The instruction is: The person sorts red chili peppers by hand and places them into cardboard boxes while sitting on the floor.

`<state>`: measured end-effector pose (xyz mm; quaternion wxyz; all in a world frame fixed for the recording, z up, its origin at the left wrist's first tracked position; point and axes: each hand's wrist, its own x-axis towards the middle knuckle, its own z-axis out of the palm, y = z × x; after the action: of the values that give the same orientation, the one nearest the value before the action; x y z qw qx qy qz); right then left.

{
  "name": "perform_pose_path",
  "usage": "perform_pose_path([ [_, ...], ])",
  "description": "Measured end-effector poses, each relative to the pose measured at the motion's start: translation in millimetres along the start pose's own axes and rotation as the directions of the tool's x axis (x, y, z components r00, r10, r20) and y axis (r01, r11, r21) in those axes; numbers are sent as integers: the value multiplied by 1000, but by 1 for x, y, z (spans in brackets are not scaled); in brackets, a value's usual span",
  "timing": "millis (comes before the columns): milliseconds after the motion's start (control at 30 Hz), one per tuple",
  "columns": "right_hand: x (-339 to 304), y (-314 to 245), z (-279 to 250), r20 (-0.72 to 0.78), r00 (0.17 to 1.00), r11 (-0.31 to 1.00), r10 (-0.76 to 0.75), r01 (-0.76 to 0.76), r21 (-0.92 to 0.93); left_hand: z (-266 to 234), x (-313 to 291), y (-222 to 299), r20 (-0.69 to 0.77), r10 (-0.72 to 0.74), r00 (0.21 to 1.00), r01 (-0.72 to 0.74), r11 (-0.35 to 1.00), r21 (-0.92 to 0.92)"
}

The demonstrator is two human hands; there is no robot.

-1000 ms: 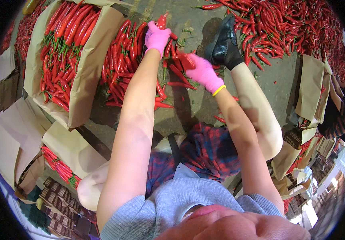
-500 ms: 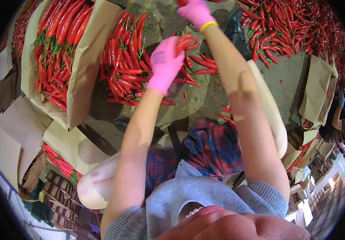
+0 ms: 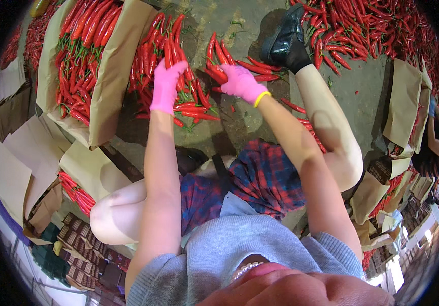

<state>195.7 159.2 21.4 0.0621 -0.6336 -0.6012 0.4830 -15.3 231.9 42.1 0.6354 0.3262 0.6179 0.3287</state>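
My left hand [image 3: 167,87], in a pink glove, is closed around red chili peppers [image 3: 172,51] at the right side of a loose pile on the floor. To its right, my right hand [image 3: 242,84], in a pink glove with a yellow cuff, has its fingers closed on a small bunch of red chili peppers [image 3: 212,50]. The fingertips of both hands are partly hidden by the peppers. More loose chili peppers [image 3: 195,113] lie below my left hand, and a few others [image 3: 264,68] lie just beyond my right.
Left of the pile stands a box lined with brown paper [image 3: 108,81], full of chili peppers. A large chili heap [image 3: 382,30] spreads at the far right. My black shoe [image 3: 285,38] rests between heap and hands. Paper-lined boxes [image 3: 403,109] stand at right; another person [image 3: 433,137] is at the edge.
My left hand has moved left onto the pile. My right hand has come back nearer and lower, from the top edge to the peppers beside the pile.
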Motion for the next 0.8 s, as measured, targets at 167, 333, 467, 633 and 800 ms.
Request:
perform_pose_path([
  [167, -2, 34, -20, -244, 953, 965, 180, -124, 229, -26, -35, -31, -12, -6, 1000, 3, 971, -238],
  [333, -52, -29, -2, 202, 961, 760, 190, -274, 590, 32, -89, -82, 152, -223, 963, 244, 960, -140],
  [467, -56, 19, 45, 115, 957, 352, 266, -207, 913, 42, -55, -69, 348, -148, 926, 47, 959, 281],
  [633, -51, 20, 75, -75, 807, -140, 586, 191, 972, 101, 8, -40, 781, 40, 624, -776, -93, 624],
  [800, -70, 35, 125, -44, 648, -118, 761, 206, 971, 99, 25, -61, 975, -130, 181, -853, -513, 90],
])
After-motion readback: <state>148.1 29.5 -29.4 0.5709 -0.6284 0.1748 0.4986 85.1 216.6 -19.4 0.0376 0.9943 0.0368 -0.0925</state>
